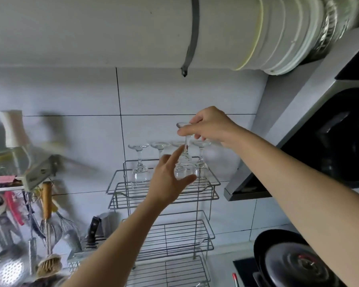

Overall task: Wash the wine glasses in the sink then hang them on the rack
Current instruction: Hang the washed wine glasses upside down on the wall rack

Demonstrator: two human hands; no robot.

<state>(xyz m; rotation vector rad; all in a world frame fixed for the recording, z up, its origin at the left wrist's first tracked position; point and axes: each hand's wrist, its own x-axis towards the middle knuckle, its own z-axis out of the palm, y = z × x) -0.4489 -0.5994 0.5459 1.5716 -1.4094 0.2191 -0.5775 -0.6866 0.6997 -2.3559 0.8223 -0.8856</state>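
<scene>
Pinching the foot of an upside-down wine glass [186, 147] between thumb and fingertips, the right hand [208, 128] holds it, in the head view, above the top shelf of the wire rack [174, 230]. The left hand [167, 182] is beside the bowl of this glass, fingers spread and straight, index finger close to the stem, gripping nothing. Other wine glasses [140, 169] stand inverted on this shelf.

Clear wine glasses [140, 175]; silver wire-grid rack [174, 235]; white wall tiles [81, 96] with dark grout lines; white duct [112, 27] with grey strap [193, 34]; black pan [278, 255]; brown whisk handle [46, 199]
</scene>
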